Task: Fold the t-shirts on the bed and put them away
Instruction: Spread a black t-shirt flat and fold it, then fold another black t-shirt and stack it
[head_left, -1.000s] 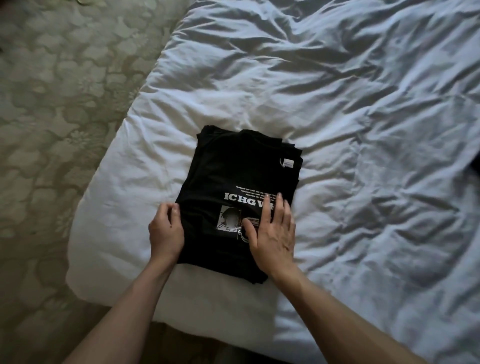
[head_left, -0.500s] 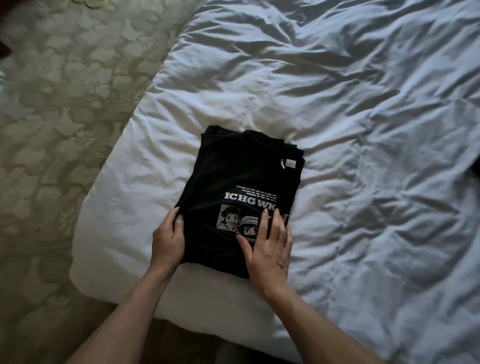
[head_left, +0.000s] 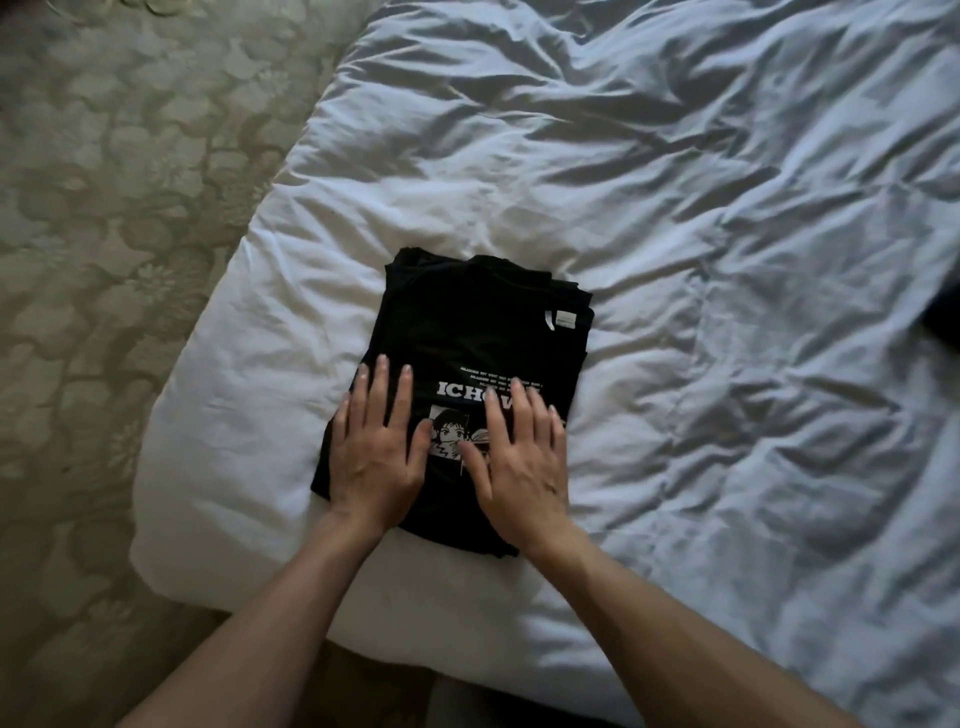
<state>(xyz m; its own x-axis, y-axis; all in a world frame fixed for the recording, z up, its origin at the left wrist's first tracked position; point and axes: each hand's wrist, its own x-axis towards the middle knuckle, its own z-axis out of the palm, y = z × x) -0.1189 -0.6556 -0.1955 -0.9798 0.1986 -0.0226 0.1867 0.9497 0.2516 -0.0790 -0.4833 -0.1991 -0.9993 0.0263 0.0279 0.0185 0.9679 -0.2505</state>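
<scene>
Head view: the folded black t-shirt (head_left: 467, 364) is lying near the corner of the bed (head_left: 727, 260), print side up. The left hand (head_left: 376, 457) and right hand (head_left: 522, 462) are both pressing flat on its near half, fingers straight, gripping nothing. Judgement: the fold looks complete and is being smoothed. The next move calls for sliding fingers under the edges and lifting without letting the layers slip.

The folded t-shirt (head_left: 467, 332) is matt black cloth with a flat white print. The bed (head_left: 675, 208) cover is soft, creased white cloth. At upper left, the floor (head_left: 104, 182) looks patterned, dull.
</scene>
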